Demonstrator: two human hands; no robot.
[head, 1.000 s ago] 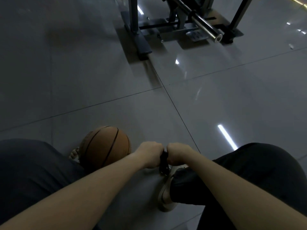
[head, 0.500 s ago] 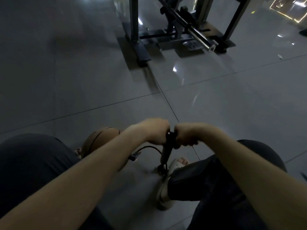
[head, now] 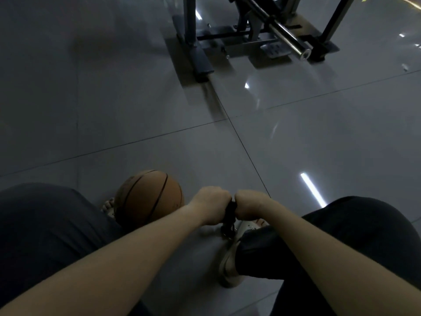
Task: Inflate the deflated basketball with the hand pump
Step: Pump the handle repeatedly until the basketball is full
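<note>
An orange basketball (head: pixel 148 197) with black seams lies on the grey tiled floor beside my left knee. Just right of it stands the black hand pump (head: pixel 228 221), upright, its handle pressed low. My left hand (head: pixel 210 205) grips the left half of the handle and my right hand (head: pixel 249 207) grips the right half, fists side by side. The pump's base sits against my right foot in a light shoe (head: pixel 229 263). The hose is hidden behind my left forearm.
My dark-trousered knees flank the pump: left knee (head: pixel 45 229), right knee (head: pixel 355 233). Toes of my left foot (head: pixel 109 207) show beside the ball. A metal gym rack (head: pixel 202 62) with a chrome barbell end (head: pixel 304 53) stands on the floor further ahead.
Half a second ago the handle was raised with the hose showing. Both hands have since pushed it back down, and the ball is again in full view.
</note>
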